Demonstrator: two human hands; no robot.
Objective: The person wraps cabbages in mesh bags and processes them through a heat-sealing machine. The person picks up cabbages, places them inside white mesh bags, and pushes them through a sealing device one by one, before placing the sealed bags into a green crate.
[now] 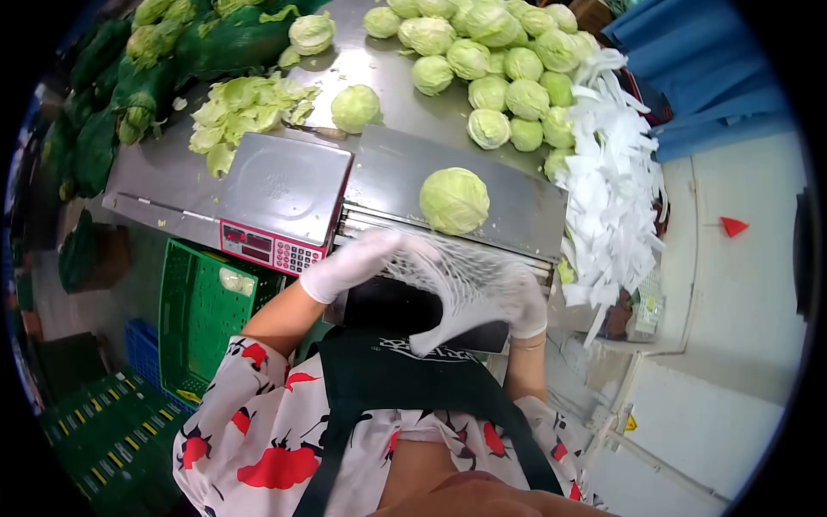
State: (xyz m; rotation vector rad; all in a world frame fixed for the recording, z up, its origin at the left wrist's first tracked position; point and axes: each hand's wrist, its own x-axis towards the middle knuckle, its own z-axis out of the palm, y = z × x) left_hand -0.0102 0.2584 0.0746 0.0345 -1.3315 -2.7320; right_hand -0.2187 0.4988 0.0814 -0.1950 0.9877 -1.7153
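Note:
Between my two gloved hands a white foam net sleeve (469, 289) is stretched wide, its mesh spread toward the cabbage. My left hand (366, 261) grips the net's left side, with white glove fingers partly covered by the mesh. On the other side, my right hand (523, 302) is closed on the net's right edge. A pale green cabbage (454, 201) rests on the metal plate (388, 159) just beyond the net. The net's narrow end hangs down in front of my dark apron (405, 375).
A digital scale (284, 185) stands at left, beside cut leaves (245, 116) and a knife (319, 132). Many cabbages (525, 99) lie at the back right, near a pile of white foam nets (607, 189). Green crates (202, 310) stand below left; filled green net sacks (228, 43) lie behind.

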